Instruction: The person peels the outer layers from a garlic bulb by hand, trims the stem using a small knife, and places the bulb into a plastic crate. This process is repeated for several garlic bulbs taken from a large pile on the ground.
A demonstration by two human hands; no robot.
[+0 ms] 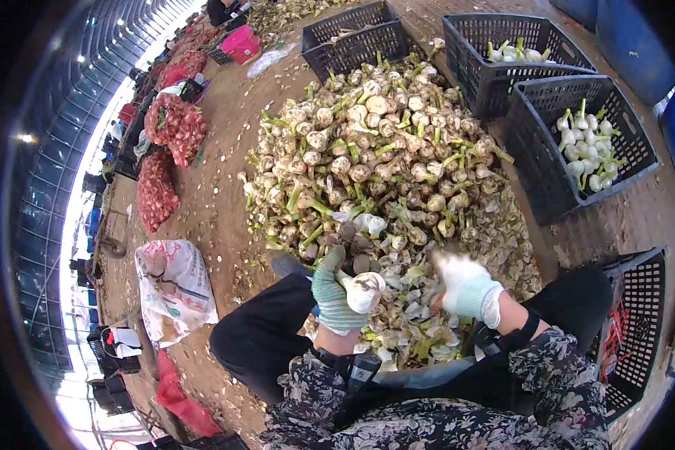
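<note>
My left hand [331, 298], in a green-and-white knit glove, is closed around a white garlic bulb [366, 292] by its stem, with the bulb pointing to the right. To its right, my right hand [465, 286], in a white glove with a pale green cuff, hovers over loose peelings. Its fingers are smeared by motion, and I cannot tell what they hold. A big heap of untrimmed garlic [382, 142] with dirty skins and green stems rises in front of both hands. Between my legs lies a pile of papery skins and leaf scraps [420, 330].
Black crates holding clean white garlic stand at right, one nearer [532, 150] and one behind [476, 82]. Another crate [352, 41] is behind the heap, and one [637, 330] sits by my right knee. Leftward lie a white sack [174, 289] and red net bags [174, 127].
</note>
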